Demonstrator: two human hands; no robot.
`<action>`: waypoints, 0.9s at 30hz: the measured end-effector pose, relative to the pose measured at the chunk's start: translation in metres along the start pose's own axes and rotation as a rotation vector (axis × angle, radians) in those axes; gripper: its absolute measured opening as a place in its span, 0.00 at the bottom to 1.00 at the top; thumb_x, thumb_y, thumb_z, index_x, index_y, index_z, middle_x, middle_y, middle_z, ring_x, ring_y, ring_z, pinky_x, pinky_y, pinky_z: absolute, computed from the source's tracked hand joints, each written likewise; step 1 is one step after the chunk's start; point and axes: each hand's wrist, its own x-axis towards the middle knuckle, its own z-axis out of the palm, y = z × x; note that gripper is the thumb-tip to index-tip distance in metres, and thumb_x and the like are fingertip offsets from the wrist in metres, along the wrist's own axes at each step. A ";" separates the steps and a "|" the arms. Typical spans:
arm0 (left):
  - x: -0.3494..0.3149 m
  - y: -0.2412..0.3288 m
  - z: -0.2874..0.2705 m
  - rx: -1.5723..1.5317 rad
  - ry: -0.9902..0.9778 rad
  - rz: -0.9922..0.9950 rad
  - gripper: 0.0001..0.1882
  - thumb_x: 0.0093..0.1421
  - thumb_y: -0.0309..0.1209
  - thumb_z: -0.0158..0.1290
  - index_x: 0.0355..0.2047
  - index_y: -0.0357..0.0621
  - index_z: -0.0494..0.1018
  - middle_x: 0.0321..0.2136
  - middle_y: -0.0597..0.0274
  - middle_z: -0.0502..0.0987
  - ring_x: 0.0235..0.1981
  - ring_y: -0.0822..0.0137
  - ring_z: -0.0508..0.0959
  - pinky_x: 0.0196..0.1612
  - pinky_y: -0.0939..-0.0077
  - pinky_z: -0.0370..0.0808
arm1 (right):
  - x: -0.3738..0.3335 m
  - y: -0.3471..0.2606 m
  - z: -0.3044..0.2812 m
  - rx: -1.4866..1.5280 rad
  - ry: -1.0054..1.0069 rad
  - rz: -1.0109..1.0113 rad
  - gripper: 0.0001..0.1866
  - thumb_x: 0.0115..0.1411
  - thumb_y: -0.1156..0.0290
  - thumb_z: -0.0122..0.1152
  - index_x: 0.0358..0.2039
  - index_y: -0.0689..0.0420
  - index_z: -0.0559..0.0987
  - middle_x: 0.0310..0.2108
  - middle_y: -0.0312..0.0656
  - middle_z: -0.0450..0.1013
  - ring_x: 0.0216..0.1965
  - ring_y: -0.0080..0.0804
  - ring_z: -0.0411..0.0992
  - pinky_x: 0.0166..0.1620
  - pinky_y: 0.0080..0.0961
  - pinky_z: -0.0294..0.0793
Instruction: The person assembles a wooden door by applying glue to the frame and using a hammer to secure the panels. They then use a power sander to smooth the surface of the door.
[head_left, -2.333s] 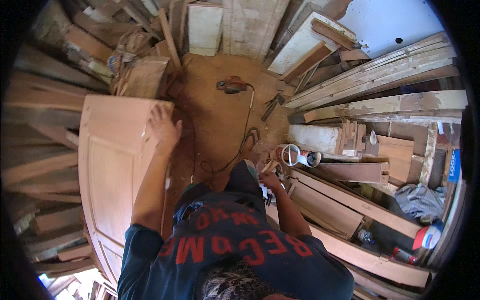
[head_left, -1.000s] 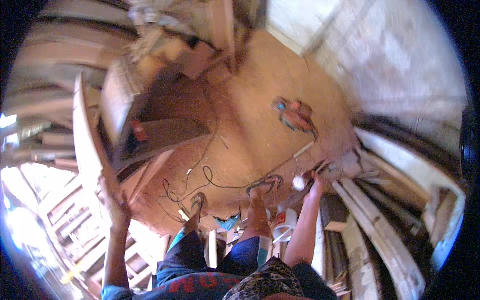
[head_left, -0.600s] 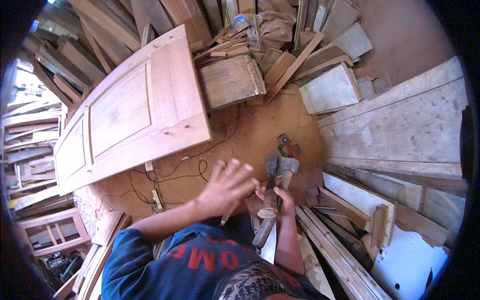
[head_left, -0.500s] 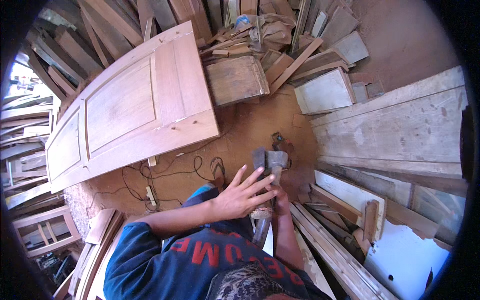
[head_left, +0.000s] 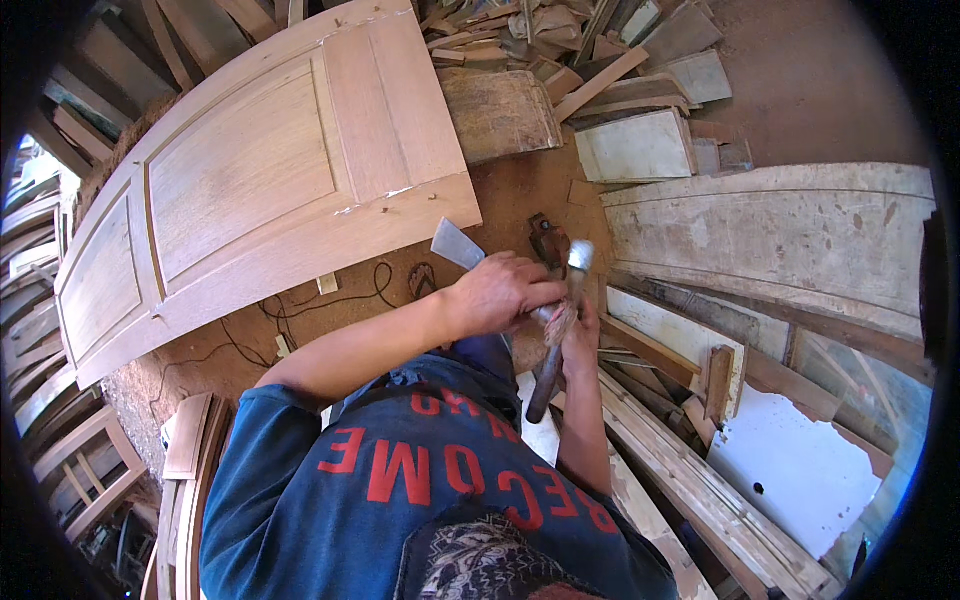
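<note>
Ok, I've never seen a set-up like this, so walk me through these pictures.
No machine does the handling here: these are a person's bare hands. All the pictures come from one wide camera on the person's head, looking down, so edges bend and picture left is the person's left. The dark shirt below is the wearer's own.

The left hand grips a tool with a flat metal blade. The right hand holds a stick-like tool; where the two cross, the grips are hard to separate.

At left lies a panelled door with small pegs on it. A dark machine, partly hidden, sits on the floor.
</note>
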 end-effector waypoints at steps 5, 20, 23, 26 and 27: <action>0.027 -0.036 0.003 -0.001 -0.113 -0.177 0.24 0.48 0.36 0.66 0.47 0.49 0.76 0.34 0.52 0.82 0.37 0.43 0.82 0.41 0.48 0.78 | -0.002 -0.018 -0.019 0.268 0.066 0.178 0.10 0.64 0.67 0.63 0.44 0.50 0.74 0.24 0.33 0.68 0.21 0.25 0.67 0.26 0.27 0.71; 0.063 -0.083 0.016 0.039 0.161 -0.450 0.18 0.53 0.40 0.65 0.39 0.44 0.75 0.32 0.45 0.82 0.34 0.41 0.83 0.38 0.46 0.79 | 0.041 -0.093 -0.041 0.227 0.149 -0.057 0.14 0.66 0.67 0.64 0.47 0.52 0.70 0.26 0.37 0.68 0.26 0.32 0.72 0.33 0.39 0.80; 0.070 -0.095 0.020 0.026 0.222 -0.508 0.17 0.53 0.37 0.65 0.40 0.45 0.75 0.33 0.44 0.82 0.36 0.40 0.83 0.37 0.46 0.79 | 0.046 -0.130 -0.047 0.150 0.196 -0.202 0.12 0.67 0.71 0.63 0.45 0.52 0.69 0.24 0.36 0.67 0.20 0.28 0.68 0.24 0.30 0.74; 0.073 -0.094 0.022 0.028 0.228 -0.545 0.17 0.53 0.36 0.65 0.41 0.44 0.75 0.33 0.44 0.82 0.36 0.39 0.83 0.37 0.46 0.79 | 0.053 -0.156 -0.049 0.070 0.306 -0.336 0.10 0.67 0.72 0.62 0.44 0.53 0.70 0.24 0.34 0.67 0.19 0.25 0.68 0.22 0.27 0.71; 0.073 -0.095 0.024 0.037 0.223 -0.561 0.17 0.53 0.35 0.65 0.41 0.44 0.75 0.33 0.44 0.82 0.36 0.39 0.83 0.38 0.46 0.79 | 0.058 -0.163 -0.048 0.059 0.356 -0.373 0.11 0.67 0.73 0.62 0.45 0.53 0.69 0.24 0.35 0.68 0.19 0.25 0.68 0.22 0.26 0.71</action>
